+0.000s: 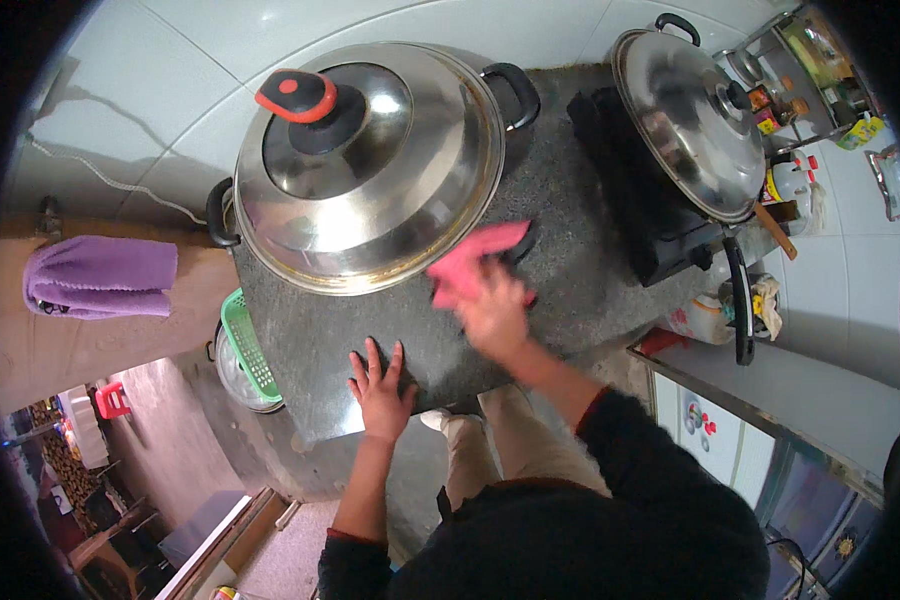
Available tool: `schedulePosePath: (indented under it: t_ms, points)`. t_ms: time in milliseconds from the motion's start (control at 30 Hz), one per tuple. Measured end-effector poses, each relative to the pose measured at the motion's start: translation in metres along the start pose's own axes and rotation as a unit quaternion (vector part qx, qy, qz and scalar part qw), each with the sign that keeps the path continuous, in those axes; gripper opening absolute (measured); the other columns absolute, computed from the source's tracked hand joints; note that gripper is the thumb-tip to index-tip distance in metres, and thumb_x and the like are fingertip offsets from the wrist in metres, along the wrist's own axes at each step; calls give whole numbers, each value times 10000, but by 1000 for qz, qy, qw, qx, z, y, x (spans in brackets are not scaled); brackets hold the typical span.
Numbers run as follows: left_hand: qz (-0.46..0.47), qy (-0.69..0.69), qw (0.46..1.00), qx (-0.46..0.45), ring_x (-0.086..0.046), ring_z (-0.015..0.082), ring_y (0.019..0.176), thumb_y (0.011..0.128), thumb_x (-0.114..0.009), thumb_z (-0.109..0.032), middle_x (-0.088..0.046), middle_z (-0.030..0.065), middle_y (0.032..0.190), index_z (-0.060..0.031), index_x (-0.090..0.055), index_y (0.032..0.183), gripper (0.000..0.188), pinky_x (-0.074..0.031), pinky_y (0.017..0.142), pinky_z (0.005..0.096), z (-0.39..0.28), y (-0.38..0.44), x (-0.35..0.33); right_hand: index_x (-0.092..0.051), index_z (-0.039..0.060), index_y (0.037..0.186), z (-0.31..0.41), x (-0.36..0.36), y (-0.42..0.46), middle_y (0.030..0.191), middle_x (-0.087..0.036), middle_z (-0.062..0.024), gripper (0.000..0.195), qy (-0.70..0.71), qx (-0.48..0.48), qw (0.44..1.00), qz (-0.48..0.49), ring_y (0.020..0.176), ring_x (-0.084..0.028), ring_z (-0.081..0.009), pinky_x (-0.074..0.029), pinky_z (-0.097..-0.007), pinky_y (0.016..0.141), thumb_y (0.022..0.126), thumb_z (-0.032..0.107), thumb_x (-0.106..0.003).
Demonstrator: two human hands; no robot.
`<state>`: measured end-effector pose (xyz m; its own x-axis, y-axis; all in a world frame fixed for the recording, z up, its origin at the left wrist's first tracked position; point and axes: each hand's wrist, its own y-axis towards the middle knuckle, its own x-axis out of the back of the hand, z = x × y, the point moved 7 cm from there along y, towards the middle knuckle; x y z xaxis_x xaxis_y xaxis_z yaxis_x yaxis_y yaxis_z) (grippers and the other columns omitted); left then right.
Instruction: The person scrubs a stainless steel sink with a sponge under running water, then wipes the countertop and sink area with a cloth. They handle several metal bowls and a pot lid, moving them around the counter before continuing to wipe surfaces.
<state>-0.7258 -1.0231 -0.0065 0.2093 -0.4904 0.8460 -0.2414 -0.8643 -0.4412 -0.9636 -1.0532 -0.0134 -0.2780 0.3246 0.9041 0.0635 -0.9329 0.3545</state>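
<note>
My right hand (495, 307) is blurred and grips a pink cloth (480, 255) on the dark grey stone countertop (570, 315). The cloth lies partly against the lower right rim of a big pot, and some of it is hidden under my fingers. My left hand (382, 401) rests flat near the counter's front edge with its fingers spread and nothing in it. Above both hands stands the large pot with a domed steel lid (435, 165). Its lid knob (300, 96) is black and orange-red, and black handles stick out at the sides.
At right, a lidded steel pan (690, 127) sits on a black stove (630, 202), its long handle (739, 300) reaching past the counter edge. A green plastic basket (251, 345) stands below the counter's left side. A purple towel (101, 277) hangs at left. Bottles (791, 180) line the right wall.
</note>
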Motion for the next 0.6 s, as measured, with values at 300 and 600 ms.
schedulePosePath:
  t_ms: [300, 600]
  points:
    - [-123, -241, 963, 0, -434, 418, 1483, 1000, -534, -26, -565, 215, 1509, -65, -584, 1454, 459, -352, 1219, 467, 103, -15, 30, -713, 226, 1304, 58, -3, -38, 1397, -606, -115, 462, 16, 166, 977, 130, 1259, -558, -345, -438, -536, 912, 856, 265, -608]
    - [-169, -207, 963, -42, -435, 449, 1464, 942, -627, -16, -579, 219, 1483, -64, -601, 1427, 488, -356, 1216, 496, 117, -102, -8, -647, 146, 1330, -120, 91, -104, 1334, -627, -177, 407, -209, -135, 968, 40, 1228, -548, -439, -486, -576, 1001, 923, 158, -639]
